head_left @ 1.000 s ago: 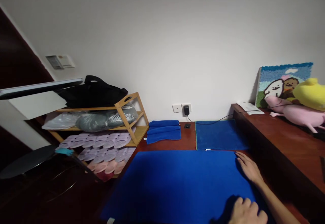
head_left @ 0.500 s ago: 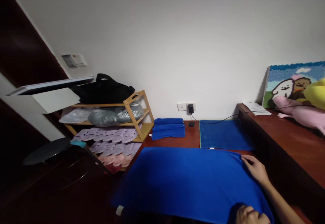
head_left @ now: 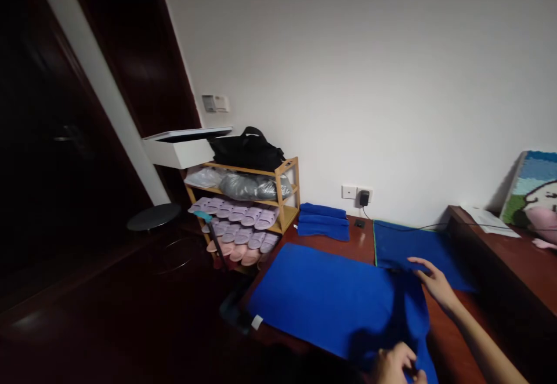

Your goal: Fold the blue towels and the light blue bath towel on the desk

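In the head view, the large blue cloth lies on the reddish-brown table, at five o'clock from the picture's centre; the directions below are read around this cloth. At three o'clock the right hand is over the cloth's far right corner, thumb and forefinger apart; whether it touches the fabric cannot be told. Near five o'clock the left hand, partly cut off, has its fingers curled at the near edge; whether they grip cannot be told. The cloth's right end is rumpled between the hands, and a white label shows at nine o'clock. A folded blue cloth lies at twelve o'clock, a green-edged blue cloth at two, and a wooden rack stands between ten and eleven.
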Motion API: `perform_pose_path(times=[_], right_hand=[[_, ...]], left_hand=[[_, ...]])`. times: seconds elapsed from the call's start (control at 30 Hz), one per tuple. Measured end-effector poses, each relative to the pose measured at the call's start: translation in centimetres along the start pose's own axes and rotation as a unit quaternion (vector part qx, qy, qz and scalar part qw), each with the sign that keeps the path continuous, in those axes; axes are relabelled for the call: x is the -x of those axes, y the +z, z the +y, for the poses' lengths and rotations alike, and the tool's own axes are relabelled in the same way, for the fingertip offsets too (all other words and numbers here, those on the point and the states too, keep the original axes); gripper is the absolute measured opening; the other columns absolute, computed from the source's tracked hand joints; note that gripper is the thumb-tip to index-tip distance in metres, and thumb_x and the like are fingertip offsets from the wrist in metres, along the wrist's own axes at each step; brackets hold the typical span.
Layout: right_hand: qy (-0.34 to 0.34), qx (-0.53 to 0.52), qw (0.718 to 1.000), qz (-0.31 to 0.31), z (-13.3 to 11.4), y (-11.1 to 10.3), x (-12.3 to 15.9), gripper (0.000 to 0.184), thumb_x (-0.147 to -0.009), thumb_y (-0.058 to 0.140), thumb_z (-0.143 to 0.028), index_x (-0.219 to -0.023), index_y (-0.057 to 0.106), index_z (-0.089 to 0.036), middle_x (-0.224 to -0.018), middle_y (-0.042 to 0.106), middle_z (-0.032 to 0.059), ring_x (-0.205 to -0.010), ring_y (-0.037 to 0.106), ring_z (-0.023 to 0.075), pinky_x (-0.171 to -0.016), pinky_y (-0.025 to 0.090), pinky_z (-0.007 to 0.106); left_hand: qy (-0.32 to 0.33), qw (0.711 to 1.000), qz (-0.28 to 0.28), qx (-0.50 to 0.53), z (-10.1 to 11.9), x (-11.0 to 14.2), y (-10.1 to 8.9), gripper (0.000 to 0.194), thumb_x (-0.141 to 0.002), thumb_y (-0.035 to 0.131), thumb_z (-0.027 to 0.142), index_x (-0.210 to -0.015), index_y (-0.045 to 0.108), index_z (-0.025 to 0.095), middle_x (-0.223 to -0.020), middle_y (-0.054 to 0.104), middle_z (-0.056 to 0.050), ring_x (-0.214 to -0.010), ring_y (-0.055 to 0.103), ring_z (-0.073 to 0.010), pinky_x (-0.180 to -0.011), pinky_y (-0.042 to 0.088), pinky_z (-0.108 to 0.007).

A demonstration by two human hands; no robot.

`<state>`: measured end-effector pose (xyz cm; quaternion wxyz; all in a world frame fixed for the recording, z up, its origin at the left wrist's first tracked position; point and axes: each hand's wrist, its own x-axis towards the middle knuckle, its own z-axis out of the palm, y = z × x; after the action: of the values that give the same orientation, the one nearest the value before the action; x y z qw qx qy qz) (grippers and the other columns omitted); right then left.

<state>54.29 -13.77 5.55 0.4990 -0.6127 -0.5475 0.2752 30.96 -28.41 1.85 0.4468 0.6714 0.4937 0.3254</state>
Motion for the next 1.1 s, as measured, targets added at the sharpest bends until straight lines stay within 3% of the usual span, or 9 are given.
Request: perform_pose_path(times=[0.1,0.2,0.33,0.47,0.63,0.8,0.93,1.1], right_hand=[[-0.047,-0.007,0.997,-0.056,-5.6,5.3,-1.8,0.045,-0.071,0.065,-0.057,-0.094,0.078,-0.02,-0.092,0.079,0.0074,-0.074,0.068,0.0208,-0.065,0.055,0.032],[-0.092,-0.003,0.991,-0.093,-9.8,11.4,-3.3,0.044,-0.076,0.061,-0.057,-0.094,0.078,-0.021,-0.099,0.08,0.0087,-0.087,0.072,0.0239,-0.077,0.058,0.035],[-0.137,0.036,0.98,-0.141,-13.1,20.2,-4.7,0.04,-0.08,0.058,-0.049,-0.1,0.077,-0.021,-0.104,0.079,0.0076,-0.089,0.072,0.0238,-0.084,0.058,0.038],[-0.183,0.082,0.963,-0.179,-15.3,28.8,-6.0,0.033,-0.082,0.056,-0.042,-0.099,0.078,-0.024,-0.106,0.079,0.005,-0.096,0.071,0.024,-0.092,0.055,0.039],[-0.223,0.173,0.932,-0.226,-16.7,37.7,-7.7,0.03,-0.087,0.052,-0.033,-0.103,0.077,-0.026,-0.11,0.078,0.0046,-0.102,0.071,0.0236,-0.096,0.052,0.037],[-0.218,0.278,0.9,-0.255,-14.8,44.1,-7.8,0.031,-0.091,0.051,-0.025,-0.11,0.075,-0.028,-0.116,0.076,0.0034,-0.109,0.068,0.023,-0.096,0.051,0.036],[-0.203,0.346,0.876,-0.269,-12.6,46.6,-6.4,0.033,-0.09,0.054,-0.02,-0.115,0.073,-0.029,-0.125,0.072,0.0056,-0.116,0.064,0.0262,-0.097,0.049,0.039],[-0.194,0.385,0.862,-0.265,-11.6,46.9,-4.9,0.031,-0.096,0.049,-0.024,-0.119,0.07,-0.025,-0.135,0.065,0.0116,-0.12,0.061,0.0284,-0.1,0.046,0.041]], left_hand=[[-0.007,0.994,0.002,0.106,0.4,1.1,-7.5,0.017,-0.07,0.073,0.034,-0.079,0.062,0.025,-0.075,0.077,-0.001,-0.071,0.072,-0.0202,-0.068,0.052,-0.029],[-0.014,0.98,0.048,0.191,-0.6,2.5,-15.2,0.023,-0.075,0.073,0.038,-0.077,0.055,0.023,-0.07,0.074,-0.001,-0.066,0.071,-0.0197,-0.066,0.053,-0.029],[-0.025,0.969,0.141,0.199,-4.6,4.4,-23.8,0.027,-0.076,0.072,0.044,-0.074,0.055,0.023,-0.066,0.072,-0.002,-0.066,0.072,-0.0213,-0.068,0.053,-0.032],[-0.076,0.952,0.237,0.181,-9.9,5.2,-29.3,0.03,-0.077,0.066,0.052,-0.074,0.053,0.024,-0.062,0.071,0.0,-0.066,0.072,-0.0227,-0.067,0.052,-0.032],[-0.105,0.956,0.268,0.051,-14.1,5.7,-33.2,0.018,-0.086,0.054,0.04,-0.076,0.054,0.025,-0.066,0.069,0.001,-0.066,0.068,-0.0203,-0.062,0.046,-0.029],[-0.155,0.928,0.298,-0.159,-15.6,6.2,-34.8,0.015,-0.089,0.05,0.025,-0.082,0.063,0.025,-0.091,0.07,-0.003,-0.094,0.067,-0.0231,-0.086,0.047,-0.033],[-0.177,0.925,0.279,-0.186,-16.4,6.2,-34.4,0.021,-0.095,0.047,0.029,-0.085,0.065,0.025,-0.099,0.068,-0.005,-0.099,0.066,-0.0239,-0.091,0.048,-0.034],[-0.181,0.927,0.267,-0.193,-16.7,6.2,-34.0,0.016,-0.094,0.049,0.024,-0.095,0.065,0.024,-0.102,0.066,-0.007,-0.101,0.066,-0.0247,-0.091,0.049,-0.034]])
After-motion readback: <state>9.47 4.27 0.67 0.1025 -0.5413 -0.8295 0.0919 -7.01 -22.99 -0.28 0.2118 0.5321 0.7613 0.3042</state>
